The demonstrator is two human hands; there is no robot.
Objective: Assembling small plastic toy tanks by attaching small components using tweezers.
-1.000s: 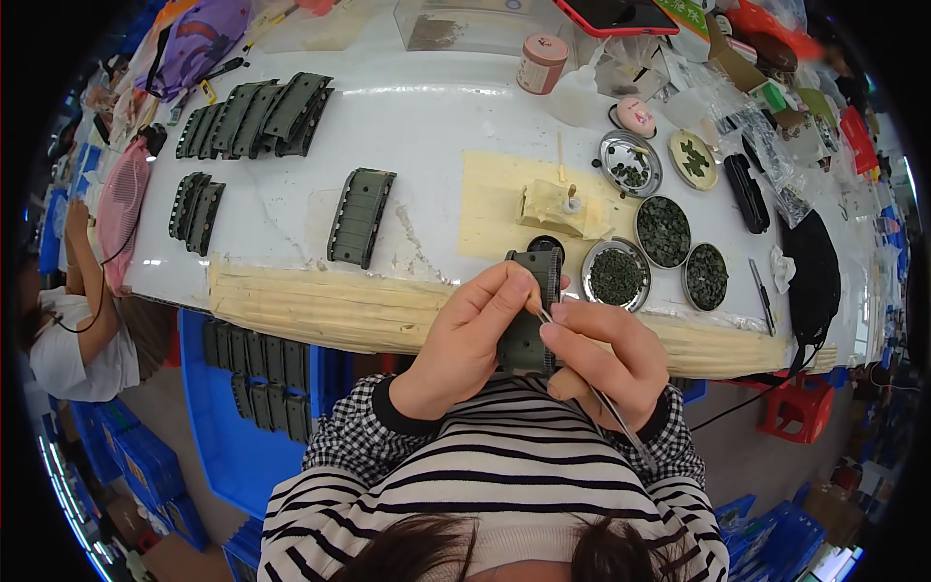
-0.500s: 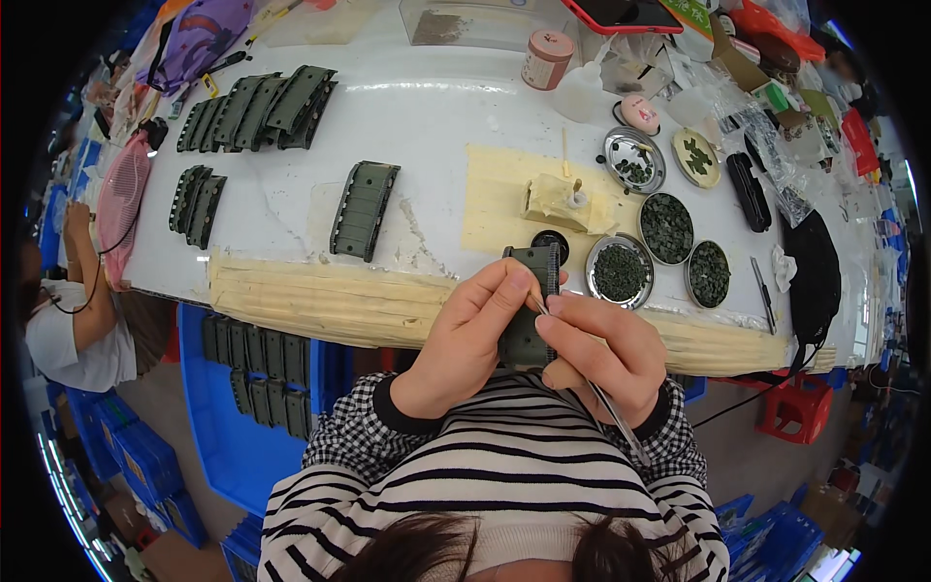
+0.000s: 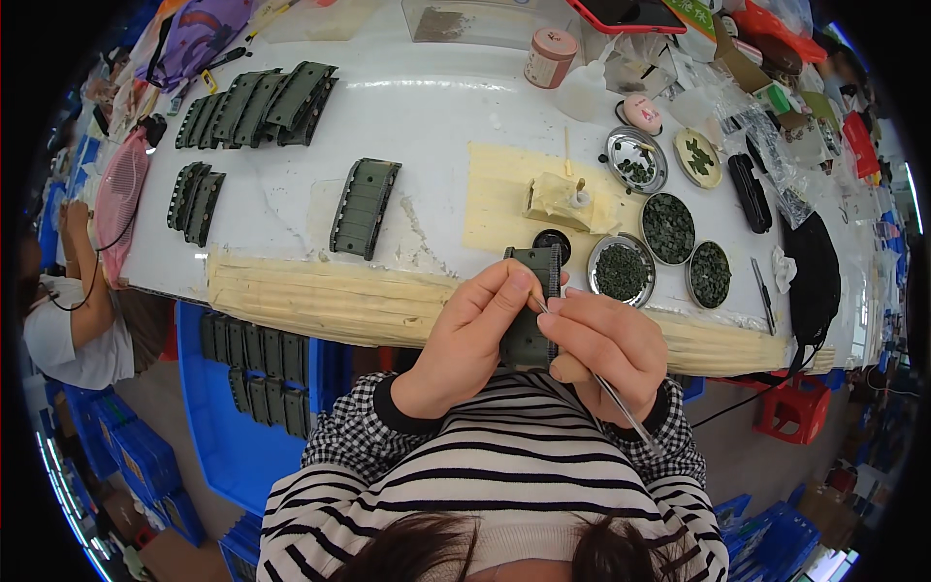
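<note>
My left hand (image 3: 472, 335) grips a dark green ribbed track piece (image 3: 529, 308) held upright in front of my chest, just below the table's front edge. My right hand (image 3: 606, 349) pinches a thin metal tool (image 3: 621, 407) like tweezers, its tip touching the piece near my left thumb. Both hands press against the piece from either side.
On the white table (image 3: 436, 126) lie one green track piece (image 3: 364, 207), stacks of the same pieces (image 3: 257, 102) at the far left, round tins of small dark green parts (image 3: 667, 228), a yellow mat (image 3: 504, 194) and clutter at the right. A blue crate (image 3: 252, 388) of pieces stands below; another person (image 3: 73, 320) sits left.
My hands and the track piece have stayed almost still; only the fingers and the tool tip shifted slightly.
</note>
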